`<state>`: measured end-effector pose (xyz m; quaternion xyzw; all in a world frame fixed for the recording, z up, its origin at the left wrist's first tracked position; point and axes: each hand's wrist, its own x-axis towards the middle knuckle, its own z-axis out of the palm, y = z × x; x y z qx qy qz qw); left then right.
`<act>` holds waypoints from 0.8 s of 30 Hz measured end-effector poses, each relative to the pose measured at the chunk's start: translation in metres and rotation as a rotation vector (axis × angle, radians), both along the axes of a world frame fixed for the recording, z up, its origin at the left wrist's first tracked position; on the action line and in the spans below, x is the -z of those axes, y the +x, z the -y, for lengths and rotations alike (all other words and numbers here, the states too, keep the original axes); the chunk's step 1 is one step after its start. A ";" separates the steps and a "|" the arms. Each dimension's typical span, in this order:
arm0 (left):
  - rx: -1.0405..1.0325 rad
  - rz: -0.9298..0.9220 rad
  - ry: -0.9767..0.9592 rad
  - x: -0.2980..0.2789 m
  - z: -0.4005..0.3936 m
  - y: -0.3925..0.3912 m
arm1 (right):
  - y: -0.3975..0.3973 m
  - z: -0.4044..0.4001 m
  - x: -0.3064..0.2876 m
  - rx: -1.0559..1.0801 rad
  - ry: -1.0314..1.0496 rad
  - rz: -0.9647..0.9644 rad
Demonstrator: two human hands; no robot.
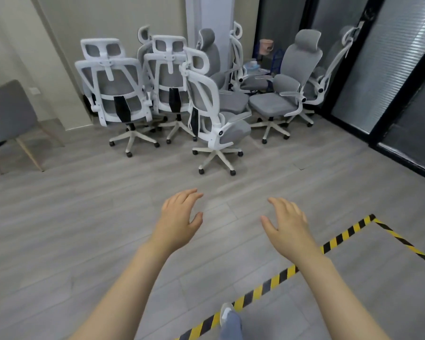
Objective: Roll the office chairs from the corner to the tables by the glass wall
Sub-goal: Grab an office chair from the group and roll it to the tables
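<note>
Several white-framed office chairs with grey mesh stand bunched in the far corner. The nearest chair [214,114] stands a little out from the group, its back turned to the left. Behind it are a left chair [115,94], a middle chair [168,79] and a right chair [285,87] facing the room. My left hand [179,217] and my right hand [287,222] reach forward over bare floor, fingers relaxed, holding nothing. Both hands are well short of the nearest chair.
A grey side chair [8,116] with wooden legs stands at the left wall. Dark glass panels [378,77] run along the right. Yellow-black hazard tape [275,278] crosses the grey plank floor at lower right, beside my shoe [228,315].
</note>
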<state>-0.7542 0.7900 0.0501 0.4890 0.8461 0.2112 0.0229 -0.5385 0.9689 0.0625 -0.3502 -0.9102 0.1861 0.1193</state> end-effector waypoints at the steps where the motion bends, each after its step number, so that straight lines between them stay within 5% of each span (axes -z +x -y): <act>1: -0.023 0.020 0.002 0.002 -0.018 -0.016 | -0.022 -0.020 0.000 -0.010 -0.021 -0.010; 12: -0.183 0.040 0.039 -0.014 -0.167 -0.217 | -0.265 -0.200 -0.018 -0.125 -0.125 -0.086; 24: -0.116 0.001 0.025 -0.017 -0.332 -0.497 | -0.535 -0.362 -0.024 -0.067 -0.084 -0.137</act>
